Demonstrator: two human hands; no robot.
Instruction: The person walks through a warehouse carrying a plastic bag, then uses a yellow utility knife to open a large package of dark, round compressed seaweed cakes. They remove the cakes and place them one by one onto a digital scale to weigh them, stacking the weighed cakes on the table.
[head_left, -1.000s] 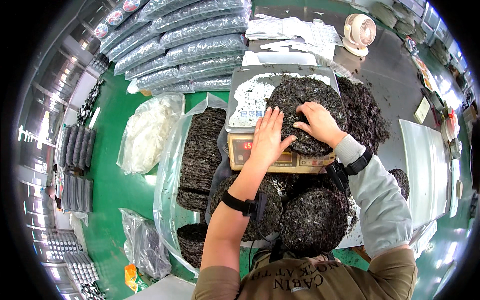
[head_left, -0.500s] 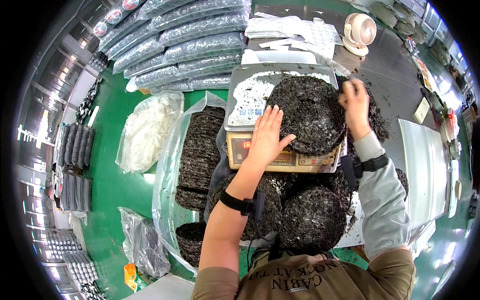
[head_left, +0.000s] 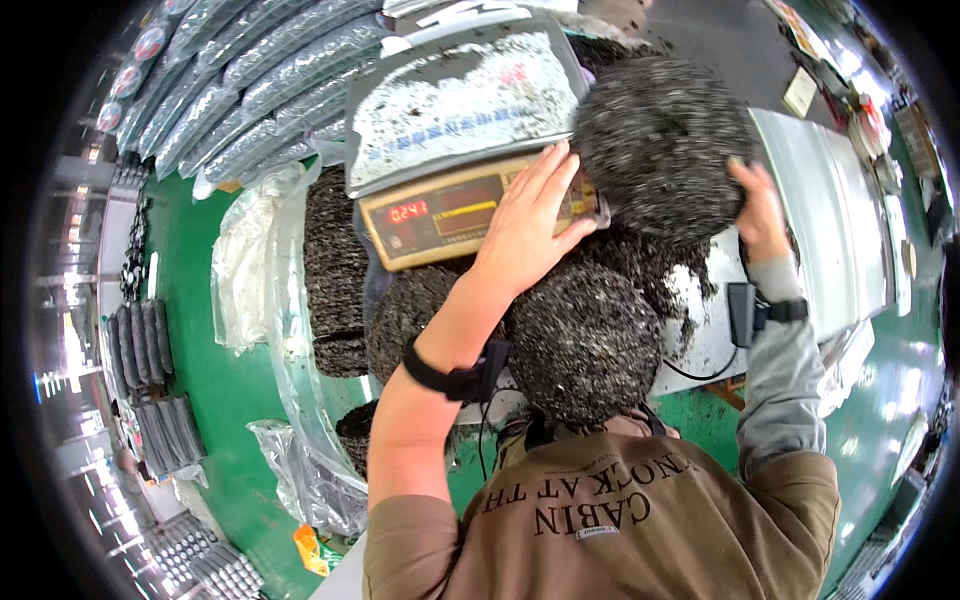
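A round, flat cake of dark dried seaweed (head_left: 660, 150), blurred by motion, is off the right side of the weighing scale (head_left: 430, 215). My right hand (head_left: 762, 215) grips its right edge; the fingertips are smeared. At its left edge is my left hand (head_left: 525, 220), fingers stretched out and thumb apart, over the scale's front right corner. Whether those fingers bear any of its weight I cannot tell. The scale's pan (head_left: 460, 110) carries only dark crumbs, and its red display is lit. Another round seaweed cake (head_left: 585, 340) lies close to my body, with one more (head_left: 410, 315) partly behind my left forearm.
Loose seaweed scraps (head_left: 665, 275) cover the table beside the scale. To the left, a clear bag (head_left: 290, 300) holds stacked seaweed cakes. Filled plastic bags (head_left: 270, 80) are piled at the far left. A pale translucent sheet (head_left: 820, 210) lies at the right.
The seaweed cake has come off the pan toward the right. My right hand has shifted from its upper right edge to its lower right edge. The whole view has shifted too.
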